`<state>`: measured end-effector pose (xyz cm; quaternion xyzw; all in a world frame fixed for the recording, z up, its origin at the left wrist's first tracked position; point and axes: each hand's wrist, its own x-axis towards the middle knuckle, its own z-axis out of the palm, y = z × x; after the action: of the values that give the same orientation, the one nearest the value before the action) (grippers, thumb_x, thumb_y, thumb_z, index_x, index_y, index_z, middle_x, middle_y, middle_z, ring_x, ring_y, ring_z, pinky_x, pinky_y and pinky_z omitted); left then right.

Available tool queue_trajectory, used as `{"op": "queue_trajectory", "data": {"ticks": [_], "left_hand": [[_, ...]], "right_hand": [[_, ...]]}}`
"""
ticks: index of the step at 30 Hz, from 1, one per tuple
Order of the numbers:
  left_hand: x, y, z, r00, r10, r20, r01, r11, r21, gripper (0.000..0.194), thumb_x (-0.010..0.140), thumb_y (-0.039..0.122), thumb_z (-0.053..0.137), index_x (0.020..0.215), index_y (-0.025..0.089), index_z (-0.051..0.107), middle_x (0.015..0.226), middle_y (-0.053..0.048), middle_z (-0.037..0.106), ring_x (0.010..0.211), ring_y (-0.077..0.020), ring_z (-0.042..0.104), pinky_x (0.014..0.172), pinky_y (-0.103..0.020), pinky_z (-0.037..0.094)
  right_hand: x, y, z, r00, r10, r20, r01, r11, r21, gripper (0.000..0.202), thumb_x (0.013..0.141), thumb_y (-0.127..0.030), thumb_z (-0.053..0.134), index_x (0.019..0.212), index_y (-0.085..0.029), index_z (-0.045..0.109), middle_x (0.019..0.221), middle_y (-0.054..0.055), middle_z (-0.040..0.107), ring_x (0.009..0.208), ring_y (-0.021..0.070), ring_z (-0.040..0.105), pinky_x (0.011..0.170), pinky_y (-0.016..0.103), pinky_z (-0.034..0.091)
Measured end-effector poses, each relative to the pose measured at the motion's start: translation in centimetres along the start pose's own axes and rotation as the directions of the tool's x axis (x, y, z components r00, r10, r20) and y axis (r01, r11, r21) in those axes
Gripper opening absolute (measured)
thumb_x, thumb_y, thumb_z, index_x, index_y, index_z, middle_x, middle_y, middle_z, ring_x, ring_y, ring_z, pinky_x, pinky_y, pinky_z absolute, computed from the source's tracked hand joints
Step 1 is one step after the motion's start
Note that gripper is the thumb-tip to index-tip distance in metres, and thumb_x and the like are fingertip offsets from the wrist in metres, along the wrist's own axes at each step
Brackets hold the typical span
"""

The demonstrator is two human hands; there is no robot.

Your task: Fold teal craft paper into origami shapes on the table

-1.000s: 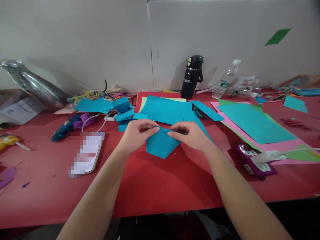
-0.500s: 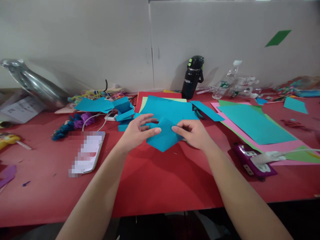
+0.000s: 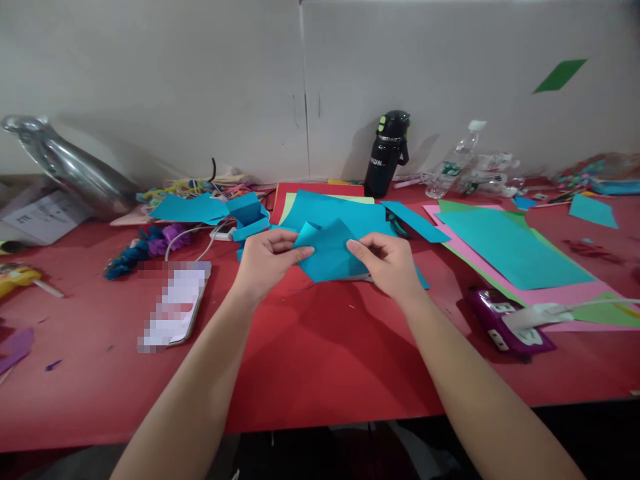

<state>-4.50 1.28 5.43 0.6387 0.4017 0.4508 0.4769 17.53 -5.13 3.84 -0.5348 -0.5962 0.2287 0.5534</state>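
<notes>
Above a red table (image 3: 330, 373), a folded blue paper (image 3: 330, 252) is pinched at opposite edges by the left hand (image 3: 263, 263) and right hand (image 3: 393, 265). A black bottle (image 3: 384, 163) leans against the wall behind.

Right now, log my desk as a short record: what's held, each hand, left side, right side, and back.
held: folded blue paper
left hand: pinching the paper's left edge
right hand: pinching its right edge
left side: phone, lying on the red table
right side: purple box with a white plug
back: black bottle, near a clear bottle
</notes>
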Motion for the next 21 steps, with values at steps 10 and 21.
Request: {"op": "queue_trajectory", "data": {"ticks": [10, 21], "left_hand": [[0.5, -0.1, -1.6, 0.999, -0.036, 0.023, 0.038, 0.997, -0.068, 0.043, 0.063, 0.038, 0.091, 0.098, 0.016, 0.078, 0.088, -0.008, 0.081, 0.083, -0.0279, 0.078, 0.074, -0.041, 0.067], [0.3, 0.1, -1.6, 0.990, 0.132, -0.045, -0.128, 0.989, 0.072, 0.029, 0.069, 0.033, 0.088, 0.090, 0.016, 0.076, 0.076, -0.005, 0.075, 0.073, -0.0201, 0.074, 0.066, -0.030, 0.062]], "right_hand": [[0.0, -0.1, 0.0, 1.000, -0.009, 0.021, 0.008, 0.999, 0.033, 0.038, 0.088, -0.050, 0.068, 0.065, -0.020, 0.062, 0.062, 0.000, 0.053, 0.061, 0.0142, 0.045, 0.057, 0.030, 0.037], [0.0, -0.1, 0.4, 0.998, -0.047, -0.032, 0.048, 0.999, 0.021, 0.034, 0.089, -0.044, 0.069, 0.066, -0.019, 0.065, 0.060, -0.002, 0.053, 0.059, 0.0123, 0.045, 0.056, 0.028, 0.036]]}}
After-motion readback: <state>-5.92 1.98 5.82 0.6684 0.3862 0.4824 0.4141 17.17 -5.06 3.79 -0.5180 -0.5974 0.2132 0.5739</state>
